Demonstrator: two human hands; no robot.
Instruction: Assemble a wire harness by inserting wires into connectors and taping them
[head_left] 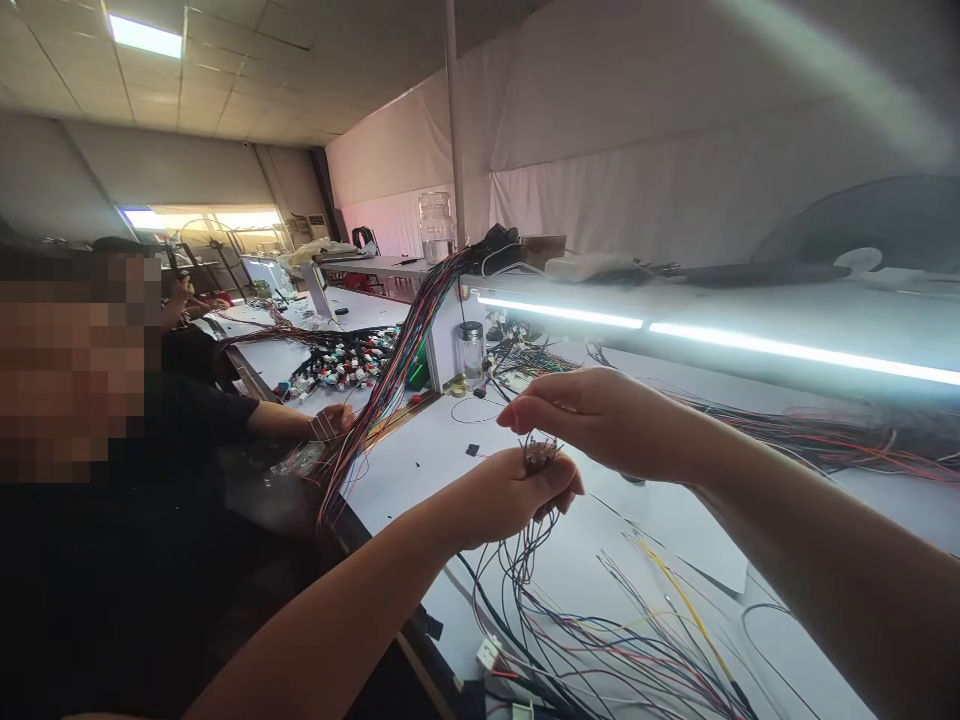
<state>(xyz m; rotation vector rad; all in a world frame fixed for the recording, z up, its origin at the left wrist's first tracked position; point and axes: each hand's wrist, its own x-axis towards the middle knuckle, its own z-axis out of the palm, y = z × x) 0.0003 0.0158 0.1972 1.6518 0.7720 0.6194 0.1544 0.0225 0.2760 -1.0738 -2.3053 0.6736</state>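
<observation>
My left hand point(517, 490) is closed around a bundle of thin wires, mostly dark. Their bunched metal-tipped ends point(541, 452) stick up above its thumb, and the wires point(534, 545) hang out below the fist. Just above these ends, my right hand point(592, 420) has its fingers and thumb drawn together; what they pinch, if anything, is hidden. Loose wires point(600, 640) in red, blue, black and white spread over the white table point(420, 490) underneath. A white connector point(489, 653) lies among them, near a yellow wire point(686, 600).
A thick wire bundle point(409, 350) drapes from the shelf point(525, 280) on the left. Beside it are a co-worker's hand point(334, 420) and a pile of connectors point(349, 360). A glass jar point(471, 352) stands under the shelf, left of a lit tube point(750, 350). More wires point(795, 432) lie behind.
</observation>
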